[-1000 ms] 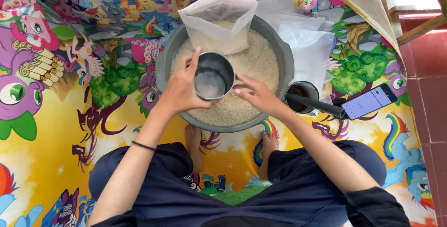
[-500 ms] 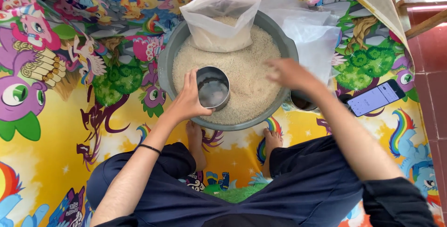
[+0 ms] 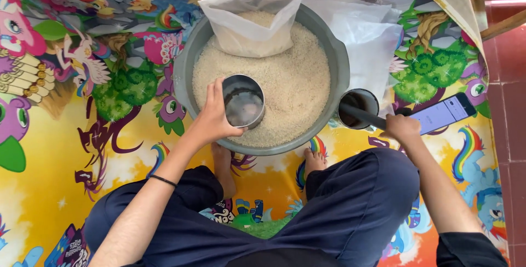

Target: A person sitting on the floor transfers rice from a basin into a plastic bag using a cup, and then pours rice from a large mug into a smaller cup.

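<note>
Your left hand [image 3: 213, 121] grips the steel cup [image 3: 243, 101], which sits on the rice in the grey basin [image 3: 339, 58], near its front rim. Your right hand [image 3: 401, 129] is closed around the handle of the dark scoop [image 3: 358, 108] just outside the basin, beside the phone [image 3: 442, 113].

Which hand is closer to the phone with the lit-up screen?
Right. The right hand grips the dark scoop handle right beside the phone, almost touching it. The left hand is far across the rice basin, holding the metal cup.
</note>
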